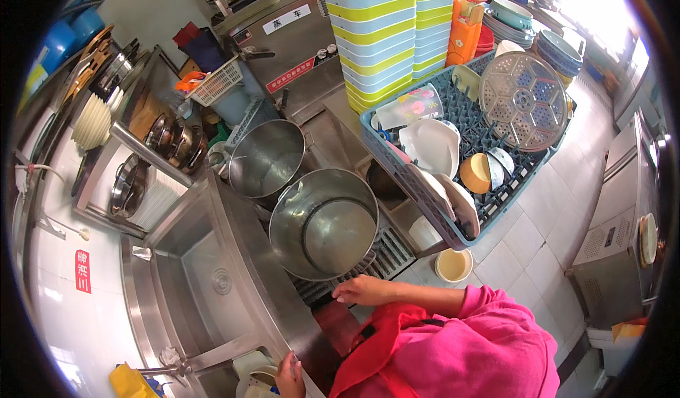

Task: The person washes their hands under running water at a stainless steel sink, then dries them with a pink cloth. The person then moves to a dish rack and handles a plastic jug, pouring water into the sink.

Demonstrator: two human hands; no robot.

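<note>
My right hand [364,290] hangs bare, fingers loosely curled, just past the near rim of a large stainless steel stockpot [340,233]. That pot stands on a slotted floor drain grate [397,246], with only a shine on its bottom. A second steel stockpot [267,159] is behind it, against the sink's side. At the bottom edge, my left hand [290,378] is by the front rim of the steel sink [268,321], with no object visible in its fingers. Beside it, the near basin holds a pale container [260,379], partly cut off by the frame.
A blue-grey dish rack [419,191] carries bowls, a plastic jug and a round perforated steamer plate [523,100]. Stacked green and blue bins [372,42] rise behind it. A cream tub [453,265] sits on the tiled floor. Plates and steel bowls [178,138] fill the left shelf.
</note>
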